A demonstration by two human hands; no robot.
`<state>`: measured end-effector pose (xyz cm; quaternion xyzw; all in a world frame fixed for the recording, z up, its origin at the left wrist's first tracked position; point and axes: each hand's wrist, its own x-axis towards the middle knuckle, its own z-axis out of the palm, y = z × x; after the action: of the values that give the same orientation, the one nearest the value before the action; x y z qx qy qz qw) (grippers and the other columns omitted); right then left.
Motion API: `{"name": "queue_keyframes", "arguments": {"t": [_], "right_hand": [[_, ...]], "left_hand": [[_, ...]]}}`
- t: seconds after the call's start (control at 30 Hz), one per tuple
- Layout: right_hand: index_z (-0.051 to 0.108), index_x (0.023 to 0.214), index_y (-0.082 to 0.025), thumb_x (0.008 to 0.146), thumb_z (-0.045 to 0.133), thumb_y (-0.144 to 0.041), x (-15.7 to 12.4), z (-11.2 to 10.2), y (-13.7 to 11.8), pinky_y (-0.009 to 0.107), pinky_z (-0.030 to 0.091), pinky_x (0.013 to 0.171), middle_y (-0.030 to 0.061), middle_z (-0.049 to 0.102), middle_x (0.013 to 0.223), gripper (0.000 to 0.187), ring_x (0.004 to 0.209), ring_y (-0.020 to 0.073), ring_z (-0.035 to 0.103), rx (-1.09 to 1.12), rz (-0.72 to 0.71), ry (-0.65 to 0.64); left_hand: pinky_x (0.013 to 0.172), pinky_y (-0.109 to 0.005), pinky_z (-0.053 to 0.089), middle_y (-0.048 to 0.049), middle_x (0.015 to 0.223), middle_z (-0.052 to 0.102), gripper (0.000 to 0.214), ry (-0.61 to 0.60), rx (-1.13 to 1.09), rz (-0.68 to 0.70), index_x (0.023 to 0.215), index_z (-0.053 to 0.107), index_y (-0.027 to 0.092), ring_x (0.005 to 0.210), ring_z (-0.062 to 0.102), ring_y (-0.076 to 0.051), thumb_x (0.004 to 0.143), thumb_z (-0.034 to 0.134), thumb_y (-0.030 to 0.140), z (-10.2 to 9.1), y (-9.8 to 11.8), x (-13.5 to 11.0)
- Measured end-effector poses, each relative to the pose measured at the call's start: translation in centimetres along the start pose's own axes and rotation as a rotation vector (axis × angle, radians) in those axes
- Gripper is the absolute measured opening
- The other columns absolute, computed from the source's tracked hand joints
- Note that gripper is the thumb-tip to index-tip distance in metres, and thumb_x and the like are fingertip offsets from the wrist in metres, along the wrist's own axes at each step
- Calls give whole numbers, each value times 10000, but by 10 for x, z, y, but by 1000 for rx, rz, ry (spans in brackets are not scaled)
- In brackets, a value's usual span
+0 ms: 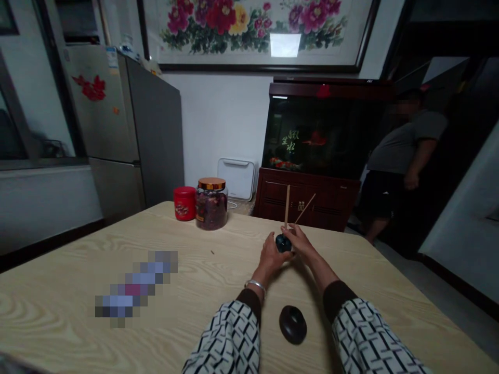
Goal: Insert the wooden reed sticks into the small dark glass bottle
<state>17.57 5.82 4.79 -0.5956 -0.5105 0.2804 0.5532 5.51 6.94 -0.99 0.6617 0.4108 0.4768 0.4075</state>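
Note:
My left hand (272,254) is curled round a small, dark blue, glossy round pot (283,243) above the table. My right hand (301,241) is closed at the pot's top, its fingertips by the foot of a thick, pale wooden stick (287,205). That stick stands nearly upright, and a thinner stick (306,208) slants to the right beside it. My fingers hide the lower ends of both sticks and part of the pot. Closer to me, a dark brown oval piece (292,325) with a round feature in its middle lies on the table.
On the pale wooden table (187,311), a red canister (184,203) and a copper-lidded jar (211,204) stand at the far edge. A blurred-out long item (136,284) lies left. Beyond are a fridge (109,119), a fish tank (312,135) and a standing person (405,140).

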Motion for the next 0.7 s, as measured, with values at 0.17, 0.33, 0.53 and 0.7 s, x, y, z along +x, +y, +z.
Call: {"name": "queue_keyframes", "arguments": {"t": [0.17, 0.33, 0.53, 0.7], "right_hand": [[638, 746, -197, 708, 599, -667, 23, 23, 21, 344, 499, 803, 67, 709, 800, 473, 839, 236, 655, 1, -66, -34], [526, 701, -226, 791, 433, -761, 12, 14, -16, 328, 512, 791, 71, 717, 798, 550, 815, 206, 664, 138, -151, 70], [470, 756, -237, 891, 417, -647, -22, -104, -53, 297, 457, 564, -39, 490, 532, 435, 486, 153, 530, -114, -138, 158], [548, 850, -208, 945, 400, -435, -98, -151, 15, 394, 447, 714, 109, 664, 823, 287, 827, 291, 654, -1196, 102, -116]], "left_hand": [[967, -354, 454, -100, 1239, 634, 719, -32, -4, 106, 1338, 464, 196, 1114, 605, -257, 682, 757, 218, 9, -4, 11], [852, -332, 491, -64, 1043, 678, 549, -68, 61, 96, 1189, 548, 187, 941, 634, -225, 686, 763, 237, -5, 2, -10], [848, -369, 492, -93, 1075, 668, 611, -106, 45, 57, 1197, 560, 192, 952, 627, -250, 649, 818, 281, -33, 12, -51], [911, -396, 478, -103, 1122, 659, 620, -103, 20, 61, 1218, 553, 184, 1005, 617, -261, 656, 807, 245, -47, 19, -75]]}}
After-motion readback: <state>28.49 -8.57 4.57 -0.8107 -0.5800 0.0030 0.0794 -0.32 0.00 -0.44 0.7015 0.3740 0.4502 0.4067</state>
